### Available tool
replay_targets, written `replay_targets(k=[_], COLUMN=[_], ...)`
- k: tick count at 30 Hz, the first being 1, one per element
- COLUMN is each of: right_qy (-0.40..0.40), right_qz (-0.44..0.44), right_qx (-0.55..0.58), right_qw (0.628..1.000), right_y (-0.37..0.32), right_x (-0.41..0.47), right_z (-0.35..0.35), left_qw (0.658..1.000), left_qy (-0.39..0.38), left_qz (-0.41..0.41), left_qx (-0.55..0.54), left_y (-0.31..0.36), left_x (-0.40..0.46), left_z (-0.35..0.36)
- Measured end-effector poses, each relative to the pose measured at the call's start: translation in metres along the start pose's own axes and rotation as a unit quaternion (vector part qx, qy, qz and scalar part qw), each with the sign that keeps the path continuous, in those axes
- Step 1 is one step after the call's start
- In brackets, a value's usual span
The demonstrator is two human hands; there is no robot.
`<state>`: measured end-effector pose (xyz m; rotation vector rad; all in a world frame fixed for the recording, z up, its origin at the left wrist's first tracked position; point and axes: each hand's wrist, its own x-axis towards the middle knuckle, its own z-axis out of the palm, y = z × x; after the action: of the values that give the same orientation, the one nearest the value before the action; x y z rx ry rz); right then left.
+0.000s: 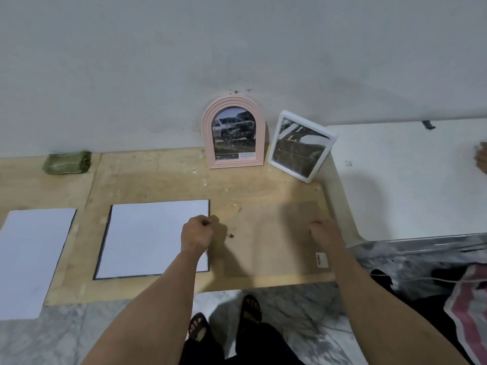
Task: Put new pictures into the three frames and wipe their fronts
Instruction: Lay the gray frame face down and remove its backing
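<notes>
A pink arched frame (233, 133) with a car picture stands against the wall. To its right leans a white rectangular frame (301, 146) holding a dark picture. A brown backing board (271, 246) with a barcode sticker lies flat on the wooden table (158, 180). My left hand (199, 233) is curled at the board's upper left corner and my right hand (322, 231) at its upper right corner, each seeming to pinch its edge. Two white sheets lie to the left, one with dark edges (155, 238), one further left (31, 259).
A folded green cloth (67, 162) lies at the back left by the wall. A small metal clip (230, 235) sits near my left hand. A white table (408, 180) adjoins on the right, with another person's hand (482, 158) at its edge. A red striped cloth (471, 306) lies lower right.
</notes>
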<state>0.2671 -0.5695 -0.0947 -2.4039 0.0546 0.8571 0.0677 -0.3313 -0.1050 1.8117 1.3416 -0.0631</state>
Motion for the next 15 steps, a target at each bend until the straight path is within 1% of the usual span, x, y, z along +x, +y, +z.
replay_targets(k=[5, 10, 13, 15], right_qy=[-0.077, -0.152, -0.18, -0.189], right_qz=[-0.075, -0.151, -0.145, -0.125], right_qx=[-0.049, -0.079, -0.106, -0.104], right_qw=[0.993, 0.974, 0.967, 0.968], right_y=[-0.053, -0.094, -0.107, -0.116], right_x=[-0.024, -0.054, -0.07, -0.084], right_z=[0.06, 0.136, 0.18, 0.2], left_qw=[0.999, 0.993, 0.99, 0.99], left_qy=[0.039, 0.097, 0.104, 0.085], left_qz=[-0.011, -0.07, -0.101, -0.107], left_qx=[-0.001, -0.011, 0.005, 0.022], left_y=[-0.027, -0.079, -0.113, -0.134], left_x=[0.004, 0.015, 0.028, 0.041], left_z=[-0.04, -0.103, -0.145, -0.167])
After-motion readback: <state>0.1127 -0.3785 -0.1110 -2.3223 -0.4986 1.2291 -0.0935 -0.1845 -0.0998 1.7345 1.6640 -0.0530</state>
